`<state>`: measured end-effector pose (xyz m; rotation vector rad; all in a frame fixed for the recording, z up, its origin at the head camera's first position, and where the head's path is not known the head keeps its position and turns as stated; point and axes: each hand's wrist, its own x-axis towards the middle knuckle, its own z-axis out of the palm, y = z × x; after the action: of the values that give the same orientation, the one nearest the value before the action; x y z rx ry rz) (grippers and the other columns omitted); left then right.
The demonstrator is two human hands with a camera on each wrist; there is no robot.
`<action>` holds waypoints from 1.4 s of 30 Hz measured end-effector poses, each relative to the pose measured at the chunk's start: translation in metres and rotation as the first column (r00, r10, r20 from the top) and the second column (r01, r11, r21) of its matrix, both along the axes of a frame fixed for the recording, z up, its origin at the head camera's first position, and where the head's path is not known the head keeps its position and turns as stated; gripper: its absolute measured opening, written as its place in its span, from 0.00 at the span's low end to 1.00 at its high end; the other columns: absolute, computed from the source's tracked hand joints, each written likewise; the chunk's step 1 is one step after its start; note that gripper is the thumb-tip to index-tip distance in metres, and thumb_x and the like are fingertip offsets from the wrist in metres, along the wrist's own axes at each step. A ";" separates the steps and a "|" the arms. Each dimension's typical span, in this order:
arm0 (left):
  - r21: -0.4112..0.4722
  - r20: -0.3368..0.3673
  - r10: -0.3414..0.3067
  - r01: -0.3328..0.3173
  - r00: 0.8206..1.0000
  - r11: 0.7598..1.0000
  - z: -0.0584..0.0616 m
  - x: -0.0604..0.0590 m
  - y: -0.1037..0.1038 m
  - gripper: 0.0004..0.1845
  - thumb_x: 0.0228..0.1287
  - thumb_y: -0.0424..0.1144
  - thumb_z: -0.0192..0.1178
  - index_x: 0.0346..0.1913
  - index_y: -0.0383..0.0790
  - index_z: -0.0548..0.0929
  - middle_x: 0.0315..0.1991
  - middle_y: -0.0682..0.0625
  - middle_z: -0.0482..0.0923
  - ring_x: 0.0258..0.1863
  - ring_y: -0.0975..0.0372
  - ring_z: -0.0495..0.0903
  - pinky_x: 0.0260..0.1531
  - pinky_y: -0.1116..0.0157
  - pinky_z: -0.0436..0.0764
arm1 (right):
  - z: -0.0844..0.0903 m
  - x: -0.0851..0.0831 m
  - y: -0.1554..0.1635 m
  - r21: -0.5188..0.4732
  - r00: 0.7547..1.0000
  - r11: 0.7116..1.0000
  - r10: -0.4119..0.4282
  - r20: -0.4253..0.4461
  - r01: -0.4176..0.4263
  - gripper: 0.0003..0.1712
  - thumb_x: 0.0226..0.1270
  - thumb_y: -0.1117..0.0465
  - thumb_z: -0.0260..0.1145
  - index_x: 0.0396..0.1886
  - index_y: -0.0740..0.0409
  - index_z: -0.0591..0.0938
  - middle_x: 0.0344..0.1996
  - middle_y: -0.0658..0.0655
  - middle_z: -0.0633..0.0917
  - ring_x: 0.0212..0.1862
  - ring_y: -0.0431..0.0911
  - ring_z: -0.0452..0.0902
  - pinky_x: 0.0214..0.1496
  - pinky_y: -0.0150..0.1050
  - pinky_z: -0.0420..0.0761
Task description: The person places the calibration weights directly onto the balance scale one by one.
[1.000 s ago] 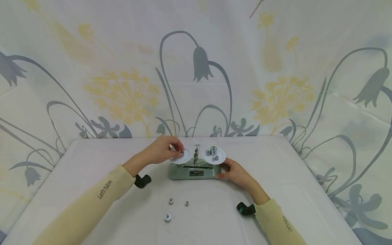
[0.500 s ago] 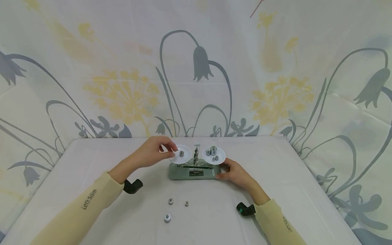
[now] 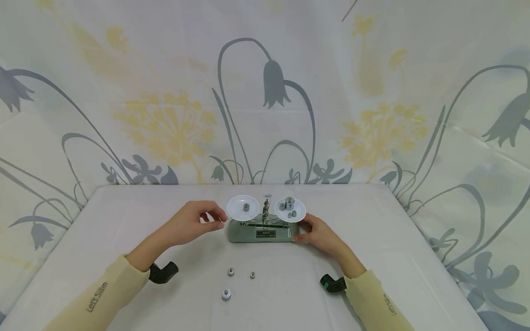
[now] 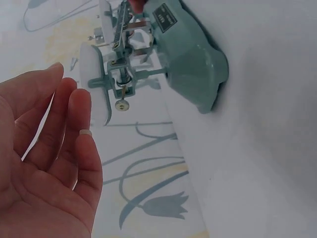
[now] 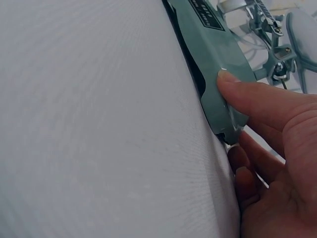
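Floral curtain fabric is hanging behind a white-covered table (image 3: 124, 220), and at its centre a green balance scale (image 3: 263, 232) is standing. At nine o'clock of the scale, the left hand (image 3: 193, 226) is hovering just beside the base with its fingers loosely curled and holding nothing; the left wrist view shows the palm bare and the left pan (image 3: 242, 208) close by. On that pan a single weight (image 3: 246, 207) is resting, while the right pan (image 3: 290, 210) is carrying a cluster of several weights (image 3: 288, 205). At three o'clock the right hand (image 3: 319, 234) is gripping the end of the base, thumb pressing on top and fingers tucked beneath. Three loose weights (image 3: 231, 272) are lying on the table at six o'clock, near the scale but apart from it. Judging from this, loading is partly done: the pans are holding uneven counts and the spare weights are waiting unplaced.
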<state>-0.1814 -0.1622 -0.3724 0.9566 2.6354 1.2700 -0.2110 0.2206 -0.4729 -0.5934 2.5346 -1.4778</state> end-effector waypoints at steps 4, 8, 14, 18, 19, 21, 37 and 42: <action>0.004 0.018 -0.018 0.018 1.000 1.000 -0.011 0.009 -0.004 0.05 0.64 0.36 0.68 0.41 0.48 0.85 0.38 0.55 0.84 0.40 0.64 0.79 0.39 0.65 0.78 | 0.000 0.000 0.000 -0.006 1.000 1.000 -0.005 0.020 0.006 0.39 0.52 0.64 0.78 0.64 0.66 0.75 0.65 0.64 0.75 0.71 0.60 0.63 0.72 0.56 0.61; 0.010 0.040 -0.025 0.025 0.999 1.000 -0.020 0.016 -0.005 0.05 0.64 0.36 0.68 0.41 0.48 0.85 0.38 0.53 0.84 0.39 0.64 0.80 0.39 0.66 0.78 | 0.001 -0.001 -0.001 0.000 1.000 1.000 -0.011 0.026 0.011 0.40 0.52 0.64 0.78 0.65 0.65 0.74 0.66 0.63 0.74 0.71 0.59 0.63 0.72 0.56 0.61; 0.029 0.094 -0.042 0.040 0.995 0.999 -0.036 0.026 -0.002 0.06 0.63 0.36 0.69 0.42 0.44 0.85 0.39 0.51 0.84 0.40 0.64 0.80 0.39 0.66 0.79 | 0.003 -0.001 -0.001 0.008 1.000 1.000 0.002 0.019 -0.002 0.40 0.52 0.63 0.78 0.66 0.65 0.74 0.66 0.63 0.75 0.70 0.59 0.64 0.71 0.57 0.63; 0.047 0.134 -0.057 0.051 0.989 0.998 -0.049 0.029 0.001 0.06 0.63 0.35 0.68 0.43 0.41 0.86 0.40 0.49 0.84 0.41 0.64 0.80 0.39 0.66 0.79 | 0.004 -0.002 -0.001 0.007 1.000 1.000 0.006 0.028 -0.006 0.40 0.53 0.63 0.78 0.66 0.65 0.74 0.66 0.63 0.74 0.71 0.59 0.63 0.71 0.56 0.62; 0.051 0.145 -0.061 0.054 0.988 0.997 -0.052 0.029 0.002 0.06 0.63 0.35 0.68 0.43 0.41 0.86 0.40 0.50 0.84 0.41 0.64 0.80 0.39 0.66 0.79 | 0.004 -0.002 -0.001 0.008 1.000 1.000 0.006 0.027 -0.006 0.40 0.53 0.63 0.78 0.66 0.65 0.74 0.66 0.63 0.74 0.71 0.59 0.63 0.72 0.56 0.62; 0.059 0.165 -0.073 0.064 0.984 0.996 -0.057 0.030 0.004 0.06 0.64 0.35 0.68 0.43 0.41 0.86 0.40 0.50 0.84 0.41 0.64 0.79 0.39 0.67 0.78 | 0.005 -0.002 -0.001 0.011 1.000 1.000 0.001 0.026 -0.001 0.40 0.52 0.63 0.78 0.66 0.65 0.74 0.66 0.63 0.74 0.71 0.59 0.63 0.72 0.56 0.62; 0.043 0.310 -0.206 0.203 0.928 0.978 -0.077 0.037 0.014 0.10 0.59 0.33 0.70 0.44 0.45 0.86 0.40 0.55 0.83 0.42 0.60 0.80 0.44 0.66 0.79 | 0.001 -0.001 0.001 0.007 0.999 1.000 -0.010 0.034 0.009 0.40 0.52 0.64 0.79 0.65 0.66 0.74 0.65 0.64 0.75 0.71 0.60 0.63 0.72 0.56 0.62; 0.028 0.306 -0.197 0.198 0.931 0.980 -0.079 0.037 0.016 0.10 0.59 0.32 0.71 0.43 0.46 0.86 0.39 0.56 0.83 0.41 0.61 0.79 0.42 0.68 0.78 | 0.000 -0.001 0.001 0.001 0.999 1.000 -0.008 0.043 0.008 0.40 0.52 0.64 0.79 0.65 0.67 0.74 0.65 0.64 0.75 0.71 0.61 0.63 0.72 0.56 0.61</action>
<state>-0.1439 -0.1463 -0.4511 0.9117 2.2439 1.2504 -0.2117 0.2213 -0.4724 -0.5463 2.5078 -1.4750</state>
